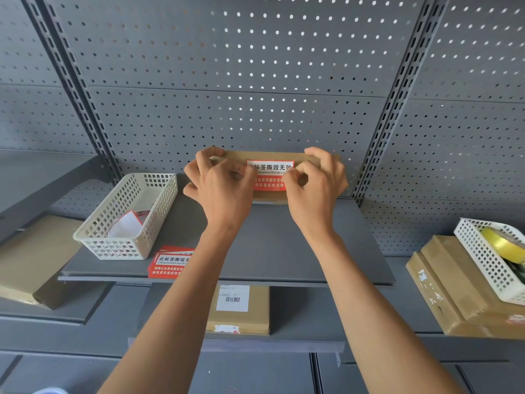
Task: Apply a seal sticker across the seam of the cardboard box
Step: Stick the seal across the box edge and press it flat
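A flat brown cardboard box (270,156) stands tilted toward me at the back of a grey shelf, against the pegboard. A red and white seal sticker (270,173) with Chinese print lies over its top edge and front face. My left hand (220,184) grips the box's left end, thumb pressing the sticker's left side. My right hand (316,183) holds the right end, thumb and forefinger on the sticker's right side. Both hands hide the box's ends.
A white perforated basket (127,217) with sticker scraps sits on the left of the grey shelf (270,251), a stack of spare seal stickers (172,263) in front of it. Other cardboard boxes lie below (241,311), left and right. Another basket with yellow tape (502,243) is far right.
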Motion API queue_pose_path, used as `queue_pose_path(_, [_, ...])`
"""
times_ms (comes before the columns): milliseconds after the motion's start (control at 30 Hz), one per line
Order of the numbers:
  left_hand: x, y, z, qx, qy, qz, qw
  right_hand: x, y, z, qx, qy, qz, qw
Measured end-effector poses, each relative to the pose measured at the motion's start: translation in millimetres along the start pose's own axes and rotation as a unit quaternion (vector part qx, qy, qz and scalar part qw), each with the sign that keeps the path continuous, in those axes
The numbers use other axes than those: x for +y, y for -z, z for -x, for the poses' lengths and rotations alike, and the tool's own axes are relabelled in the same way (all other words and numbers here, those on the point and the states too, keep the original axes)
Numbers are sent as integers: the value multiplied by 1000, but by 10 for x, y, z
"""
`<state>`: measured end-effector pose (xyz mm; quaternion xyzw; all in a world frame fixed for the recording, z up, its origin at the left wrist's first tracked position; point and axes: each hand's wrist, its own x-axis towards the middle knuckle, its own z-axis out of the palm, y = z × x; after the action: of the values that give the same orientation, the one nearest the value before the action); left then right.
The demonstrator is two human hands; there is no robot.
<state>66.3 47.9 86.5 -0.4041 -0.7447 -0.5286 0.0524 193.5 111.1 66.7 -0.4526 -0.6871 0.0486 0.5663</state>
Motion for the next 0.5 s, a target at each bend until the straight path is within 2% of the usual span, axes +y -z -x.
queue_pose_path(500, [-17,-39,1,17,2,-7,1000,-16,-24,0,6,3,31,999])
